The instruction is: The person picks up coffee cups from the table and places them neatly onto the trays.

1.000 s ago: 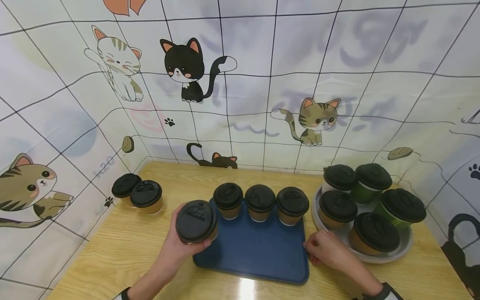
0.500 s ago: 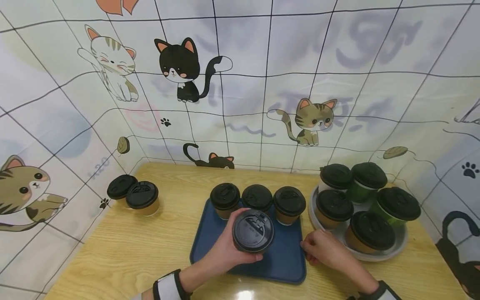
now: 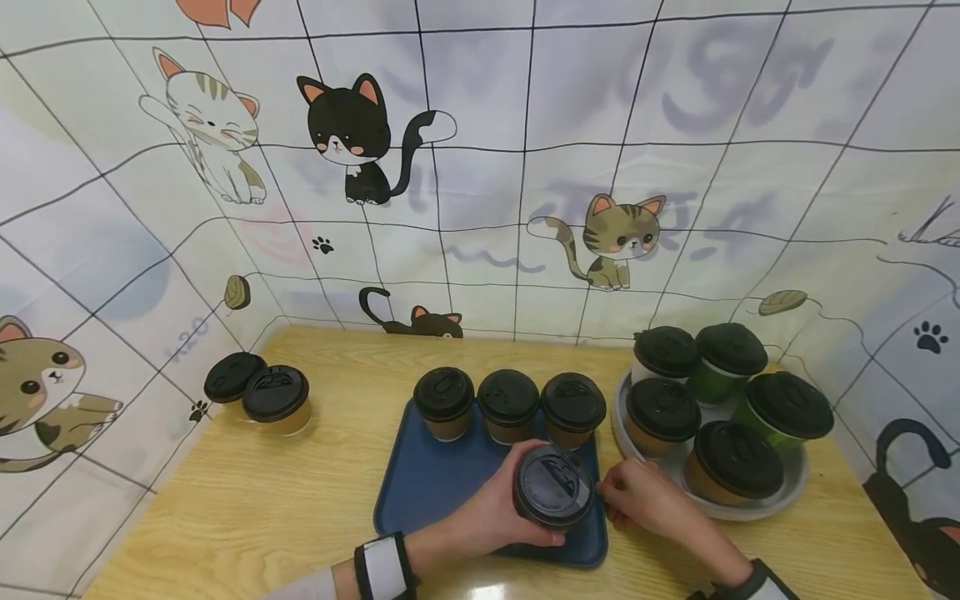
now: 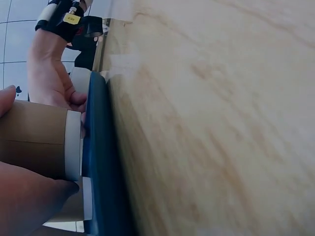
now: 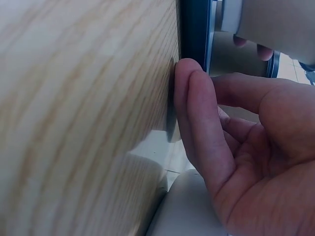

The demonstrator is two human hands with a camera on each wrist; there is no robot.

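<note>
My left hand (image 3: 498, 508) grips a lidded paper coffee cup (image 3: 553, 487), thumb on the near side, over the right part of a blue tray (image 3: 427, 492). In the left wrist view the brown cup's white base (image 4: 73, 145) is close to the tray rim (image 4: 101, 147). At the tray's right edge, my right hand (image 3: 641, 496) pinches the rim between thumb and curled fingers (image 5: 204, 108). Along the tray's back edge stand three more brown cups with black lids: left (image 3: 444, 404), middle (image 3: 508, 407) and right (image 3: 573, 410).
A round pale tray (image 3: 787, 492) at the right bears several lidded cups, brown, green and white, including a green cup (image 3: 783, 408). Two brown cups, the nearer cup (image 3: 277, 400) overlapping the other, stand at the back left. A cat-print wall covering (image 3: 480, 183) encloses the wooden table (image 3: 330, 475).
My left hand has carried the cup rightward from the tray's left edge to its front right part. The right hand has stayed at the tray's right edge.
</note>
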